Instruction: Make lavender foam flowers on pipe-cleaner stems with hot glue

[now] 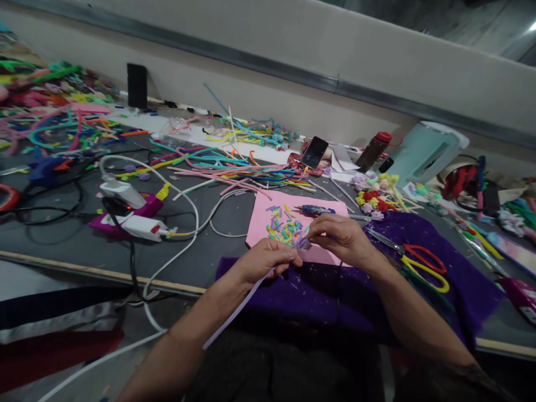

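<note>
Lilac pipe-cleaner flower (301, 243) sits pinched between the fingertips of both hands, just above a pink sheet (268, 215). Left hand (263, 262) grasps its pale stem; right hand (341, 239) clasps the bloom.

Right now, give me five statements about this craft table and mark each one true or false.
1. Both hands meet at a small purple flower. True.
2. The left hand holds a green strip. False: a pale lilac strip runs from it toward the person.
3. The scissors lie on the purple cloth beside the right hand. True.
4. The pink sheet is bare. False: small coloured cut pieces lie on it.
5. A phone lies beyond the pink sheet, near a bottle with a red cap. True.
</note>
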`<move>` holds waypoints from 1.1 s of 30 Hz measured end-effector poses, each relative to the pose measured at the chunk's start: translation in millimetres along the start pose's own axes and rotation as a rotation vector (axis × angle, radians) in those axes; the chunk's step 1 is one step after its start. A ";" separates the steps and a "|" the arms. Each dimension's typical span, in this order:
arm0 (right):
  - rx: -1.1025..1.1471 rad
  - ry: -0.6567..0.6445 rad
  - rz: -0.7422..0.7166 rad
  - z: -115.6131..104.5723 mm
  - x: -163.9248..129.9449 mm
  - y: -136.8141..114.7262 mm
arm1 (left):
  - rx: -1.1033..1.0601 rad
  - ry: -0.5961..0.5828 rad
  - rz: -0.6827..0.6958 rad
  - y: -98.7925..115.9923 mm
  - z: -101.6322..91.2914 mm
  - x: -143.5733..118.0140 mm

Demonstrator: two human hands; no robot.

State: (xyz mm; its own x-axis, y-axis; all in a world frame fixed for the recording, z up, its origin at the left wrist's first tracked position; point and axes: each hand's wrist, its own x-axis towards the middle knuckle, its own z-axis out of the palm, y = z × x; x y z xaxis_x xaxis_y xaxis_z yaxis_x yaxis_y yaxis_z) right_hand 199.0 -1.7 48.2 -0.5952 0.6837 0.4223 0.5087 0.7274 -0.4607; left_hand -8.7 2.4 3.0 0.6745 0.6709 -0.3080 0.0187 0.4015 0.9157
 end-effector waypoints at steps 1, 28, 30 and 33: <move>-0.008 0.003 -0.003 0.5 -0.2 -0.8 | 0.006 0.001 0.001 -0.2 0.2 0.0; -0.288 -0.015 -0.088 2.7 -3.0 -8.5 | 0.018 -0.025 0.016 -2.8 -0.7 -0.1; -0.297 -0.021 -0.084 3.2 -3.3 -8.4 | 0.017 -0.019 0.022 -3.6 -1.0 0.3; -0.297 -0.022 -0.080 4.4 -3.3 -8.0 | 0.018 -0.019 0.033 -4.3 -1.4 0.6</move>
State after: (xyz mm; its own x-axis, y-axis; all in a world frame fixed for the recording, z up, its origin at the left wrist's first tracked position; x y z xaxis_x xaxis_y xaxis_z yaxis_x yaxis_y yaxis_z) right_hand 194.2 -10.0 47.0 -0.6520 0.6247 0.4297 0.6175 0.7663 -0.1773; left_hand -9.4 2.0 -1.5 0.6888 0.6716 -0.2731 0.0097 0.3681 0.9297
